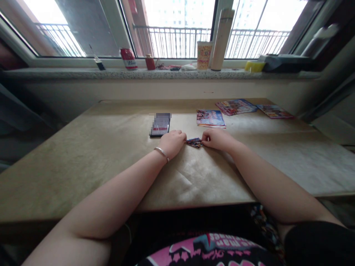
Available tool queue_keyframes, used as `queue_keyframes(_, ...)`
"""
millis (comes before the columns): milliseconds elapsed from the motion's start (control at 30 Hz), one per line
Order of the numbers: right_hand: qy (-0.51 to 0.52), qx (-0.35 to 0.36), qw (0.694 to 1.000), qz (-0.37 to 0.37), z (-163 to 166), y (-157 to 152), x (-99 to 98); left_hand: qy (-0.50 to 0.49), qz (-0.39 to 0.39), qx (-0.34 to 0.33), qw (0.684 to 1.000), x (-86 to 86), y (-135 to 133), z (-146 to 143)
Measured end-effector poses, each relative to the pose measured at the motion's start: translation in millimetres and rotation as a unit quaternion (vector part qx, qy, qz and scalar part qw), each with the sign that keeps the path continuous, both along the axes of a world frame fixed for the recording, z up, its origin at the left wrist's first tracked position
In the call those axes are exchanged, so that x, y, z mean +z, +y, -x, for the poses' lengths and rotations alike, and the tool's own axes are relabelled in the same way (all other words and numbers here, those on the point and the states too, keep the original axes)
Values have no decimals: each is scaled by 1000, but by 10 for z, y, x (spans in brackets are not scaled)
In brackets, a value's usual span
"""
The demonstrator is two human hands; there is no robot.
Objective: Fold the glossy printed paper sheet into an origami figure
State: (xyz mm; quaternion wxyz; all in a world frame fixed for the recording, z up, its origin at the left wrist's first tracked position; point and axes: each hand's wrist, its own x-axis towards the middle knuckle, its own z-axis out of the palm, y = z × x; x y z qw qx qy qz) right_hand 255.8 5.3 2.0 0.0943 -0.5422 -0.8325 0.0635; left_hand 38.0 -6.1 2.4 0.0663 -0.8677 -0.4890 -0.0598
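Observation:
Between my two hands, low over the table, is a small folded piece of colourful printed paper (194, 142). My left hand (174, 142), with a silver bracelet at the wrist, pinches its left end. The right end is pinched between the thumb and fingers of my right hand (215, 139). Just beyond my left hand lies a phone (161, 125) with its screen lit. A stack of colourful printed sheets (211, 118) lies beyond my right hand.
More printed sheets lie in a fanned pile (235, 106) and another pile (274, 111) at the table's far right. On the windowsill (166, 74) stand a red can (128, 59), a patterned cup (204, 55), a tall flask (222, 39) and a yellow object (254, 66).

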Motion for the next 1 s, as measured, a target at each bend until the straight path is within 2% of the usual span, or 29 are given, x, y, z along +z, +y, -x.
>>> queue_keyframes(100,7,-1,1000,21,-48,35,-23,3,5,-6,1000,16,1,8)
queue_keyframes(467,-24,37,999,8,-88,32,25,12,-3,14,1000,-39,32,9)
queue_keyframes(633,5,32,999,32,-120,64,-7,-19,36,-1,999,-12,59,53)
queue_keyframes(767,29,29,998,56,-128,67,-15,-14,30,-7,999,-15,51,57)
queue_keyframes(1000,32,42,998,26,-105,33,-12,7,8,14,1000,-35,15,21)
